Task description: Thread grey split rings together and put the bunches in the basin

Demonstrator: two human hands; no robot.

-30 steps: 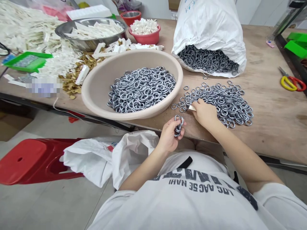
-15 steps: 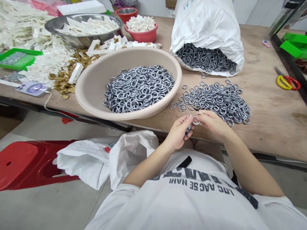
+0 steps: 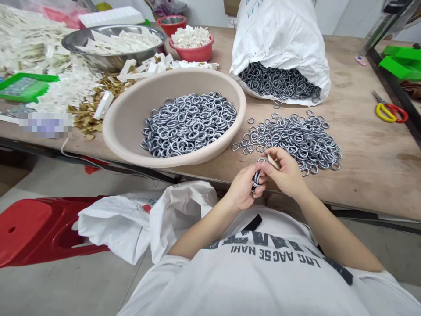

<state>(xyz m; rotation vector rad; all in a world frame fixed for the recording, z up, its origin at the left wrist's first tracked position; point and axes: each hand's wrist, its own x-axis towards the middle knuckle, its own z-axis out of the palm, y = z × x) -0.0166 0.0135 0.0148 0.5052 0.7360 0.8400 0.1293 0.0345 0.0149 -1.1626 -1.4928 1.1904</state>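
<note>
My left hand [image 3: 242,189] is curled around a small bunch of grey metal rings [image 3: 257,178] held just above the table's front edge. My right hand [image 3: 283,172] sits against it, pinching a pale flat strip [image 3: 273,161] between thumb and fingers, and its fingertips touch the top ring. Behind my hands lies a loose spread of the same rings [image 3: 289,142] on the wooden table [image 3: 371,166]. A beige plastic basin [image 3: 226,138] full of rings stands to the left, and a white sack [image 3: 279,35] spills more rings from its mouth.
Red-and-yellow-handled scissors [image 3: 391,113] lie at the right. A steel bowl [image 3: 113,59] and a red bowl [image 3: 190,53] hold white pieces, and more white and brass-coloured scraps cover the table's left. A white plastic bag [image 3: 141,224] and a red stool [image 3: 29,232] are below the table.
My right hand has come off the ring pile and joined my left hand, and both hands are together over the table edge. The view has shifted slightly.
</note>
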